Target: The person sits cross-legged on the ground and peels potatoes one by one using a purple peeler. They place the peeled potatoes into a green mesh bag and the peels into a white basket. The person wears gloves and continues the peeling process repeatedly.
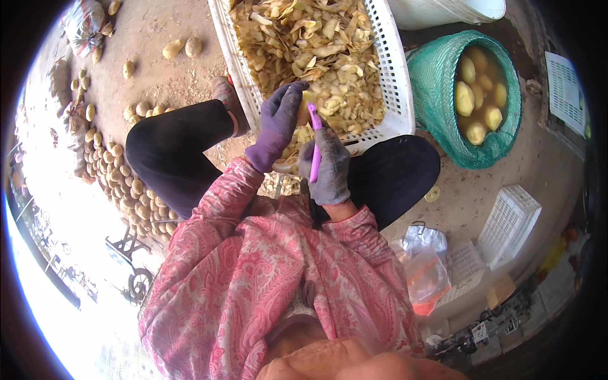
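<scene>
My left hand [279,121], in a purple glove, grips a peeled potato [305,110] above the near end of a white plastic crate. Most of the potato is hidden behind my fingers. In a grey, dirt-stained glove, my right hand [327,164] holds a purple-pink peeler [315,142] by its handle, its head close beside the potato. Potato peelings [332,61] are heaped in the white crate [398,61], which stands between my legs. More peelings lie below my wrists on the ground.
On the right stands a green mesh sack [430,90] around brown water with peeled potatoes [465,99]. Unpeeled potatoes [116,175] pile up on the left. A white bucket [427,14] is behind the sack. White crates [508,225] and plastic bags [425,270] lie at lower right.
</scene>
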A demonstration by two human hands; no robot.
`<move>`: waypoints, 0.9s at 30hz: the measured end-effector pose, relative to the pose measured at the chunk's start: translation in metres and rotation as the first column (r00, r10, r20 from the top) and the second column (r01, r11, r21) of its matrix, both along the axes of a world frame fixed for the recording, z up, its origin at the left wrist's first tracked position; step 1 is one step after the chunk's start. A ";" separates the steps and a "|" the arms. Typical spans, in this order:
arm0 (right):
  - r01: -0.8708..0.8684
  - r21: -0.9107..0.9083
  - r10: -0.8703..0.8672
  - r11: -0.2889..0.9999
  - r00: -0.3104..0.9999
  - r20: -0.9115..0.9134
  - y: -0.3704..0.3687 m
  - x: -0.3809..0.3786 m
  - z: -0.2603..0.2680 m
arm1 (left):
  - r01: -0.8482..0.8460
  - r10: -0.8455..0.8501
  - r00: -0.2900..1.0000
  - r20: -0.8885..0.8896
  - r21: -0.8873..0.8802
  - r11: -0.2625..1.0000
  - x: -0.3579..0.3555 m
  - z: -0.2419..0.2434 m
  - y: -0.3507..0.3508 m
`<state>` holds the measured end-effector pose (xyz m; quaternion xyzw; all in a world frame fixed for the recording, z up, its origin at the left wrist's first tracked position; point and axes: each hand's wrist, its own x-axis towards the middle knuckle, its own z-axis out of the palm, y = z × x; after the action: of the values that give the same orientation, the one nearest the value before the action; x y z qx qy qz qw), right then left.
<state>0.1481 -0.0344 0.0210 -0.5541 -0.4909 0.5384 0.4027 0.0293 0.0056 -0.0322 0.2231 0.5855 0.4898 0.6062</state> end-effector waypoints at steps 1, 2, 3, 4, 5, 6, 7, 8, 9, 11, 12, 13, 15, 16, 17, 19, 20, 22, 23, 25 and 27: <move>-0.039 -0.056 0.037 0.998 0.998 -0.049 -0.007 0.002 -0.002 | 0.008 -0.005 0.999 0.054 -0.049 0.999 -0.003 -0.007 0.001; -0.080 -0.113 0.069 0.990 0.993 -0.094 -0.014 0.005 -0.003 | 0.018 -0.007 0.994 0.108 -0.098 0.995 -0.006 -0.012 0.002; -0.119 -0.169 0.095 0.978 0.986 -0.139 -0.022 0.009 -0.005 | 0.068 -0.046 0.984 0.171 -0.124 0.990 -0.010 -0.016 0.005; -0.079 -0.235 0.029 0.969 0.977 -0.212 -0.028 0.005 -0.004 | 0.119 -0.082 0.968 0.235 -0.147 0.982 -0.015 -0.019 0.008; -0.046 -0.302 -0.043 0.952 0.959 -0.279 -0.031 0.003 -0.004 | 0.318 -0.314 0.944 -0.098 0.030 0.948 -0.018 -0.018 0.005; -0.024 -0.289 -0.061 0.957 0.957 -0.283 -0.024 0.005 -0.002 | 0.474 -0.366 0.804 -0.468 0.136 0.870 -0.021 -0.016 0.003; -0.007 -0.273 -0.075 0.962 0.955 -0.287 -0.016 0.007 -0.002 | 0.449 -0.379 0.845 -0.378 0.114 0.886 -0.021 -0.017 0.003; 0.004 -0.249 -0.066 0.968 0.968 -0.241 -0.012 0.011 -0.005 | 0.425 -0.386 0.878 -0.284 0.090 0.901 -0.022 -0.020 0.003; 0.021 -0.229 -0.066 0.973 0.979 -0.191 -0.010 0.013 -0.010 | 0.416 -0.396 0.893 -0.212 0.052 0.908 -0.019 -0.006 0.006; -0.062 -0.027 0.066 0.998 0.980 0.189 -0.010 0.013 -0.019 | 0.433 -0.410 0.882 -0.233 0.057 0.899 -0.018 0.005 0.010; -0.084 -0.003 0.083 0.996 0.975 0.206 -0.015 0.013 -0.015 | 0.462 -0.412 0.851 -0.325 0.093 0.882 -0.019 0.003 0.009; -0.106 0.020 0.099 0.994 0.969 0.224 -0.018 0.012 -0.014 | 0.460 -0.407 0.850 -0.335 0.096 0.882 -0.019 0.003 0.008; -0.139 0.081 0.116 0.987 0.964 0.241 -0.023 0.013 -0.015 | 0.446 -0.384 0.852 -0.356 0.111 0.888 -0.020 0.008 0.011; -0.168 0.029 0.154 0.985 0.950 0.271 -0.030 0.017 -0.014 | 0.484 -0.378 0.802 -0.462 0.133 0.865 -0.022 0.008 0.013; -0.195 -0.024 0.193 0.981 0.935 0.299 -0.036 0.019 -0.015 | 0.523 -0.362 0.744 -0.562 0.151 0.839 -0.025 0.008 0.014; -0.074 -0.044 0.080 0.996 0.986 0.150 -0.030 0.016 -0.015 | 0.567 -0.389 0.748 -0.538 0.212 0.796 -0.029 -0.005 0.013; -0.057 -0.027 0.059 0.998 0.994 0.091 -0.020 0.018 -0.012 | 0.581 -0.400 0.751 -0.525 0.238 0.778 -0.030 -0.009 0.012; -0.081 0.015 0.077 0.997 0.977 0.199 -0.005 0.017 -0.008 | 0.499 -0.460 0.860 -0.220 0.186 0.846 -0.030 -0.009 0.011; -0.116 0.033 0.106 0.993 0.970 0.219 -0.007 0.016 -0.008 | 0.380 -0.383 0.921 0.075 0.058 0.923 -0.029 -0.008 0.010; -0.193 0.069 0.170 0.979 0.951 0.258 -0.020 0.015 -0.014 | 0.112 0.021 0.836 0.548 -0.208 0.972 -0.030 -0.010 0.011; -0.244 -0.009 0.236 0.970 0.928 0.289 -0.037 0.019 -0.023 | 0.354 -0.370 0.929 0.011 0.265 0.897 -0.040 -0.023 0.011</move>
<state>0.1671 -0.0716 -0.0017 -0.5569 -0.6154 0.4906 0.2655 -0.0108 0.0166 -0.0554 0.3901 0.4463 0.4471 0.6699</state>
